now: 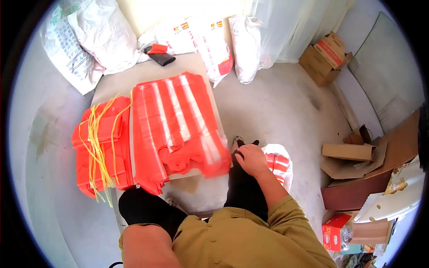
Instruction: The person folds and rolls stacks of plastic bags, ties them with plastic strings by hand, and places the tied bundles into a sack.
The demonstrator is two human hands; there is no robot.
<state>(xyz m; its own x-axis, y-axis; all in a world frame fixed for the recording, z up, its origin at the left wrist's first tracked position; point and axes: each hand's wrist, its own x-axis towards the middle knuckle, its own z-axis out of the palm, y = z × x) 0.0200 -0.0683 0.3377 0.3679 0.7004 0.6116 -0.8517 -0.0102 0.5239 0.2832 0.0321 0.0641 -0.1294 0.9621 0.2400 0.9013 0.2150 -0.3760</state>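
Observation:
My right hand (252,158) lies on my right knee in black trousers (246,192). Its fingers are apart and hold nothing that I can see; dark coverings show at some fingertips. Of my left arm only the forearm (149,245) shows at the bottom, and the hand is out of view. In front of me, a spread stack of red plastic bags (174,120) with pale stripes covers much of a low table (178,64). Folded red bundles (80,165) sit to its left, with yellow ties (96,147) draped over them.
White sacks (105,38) stand behind the table, near a dark object with a red part (161,57). Beside my right knee, a white sack (286,167) holds red bundles. Cardboard boxes (321,62) and flattened cardboard (353,156) are at the right.

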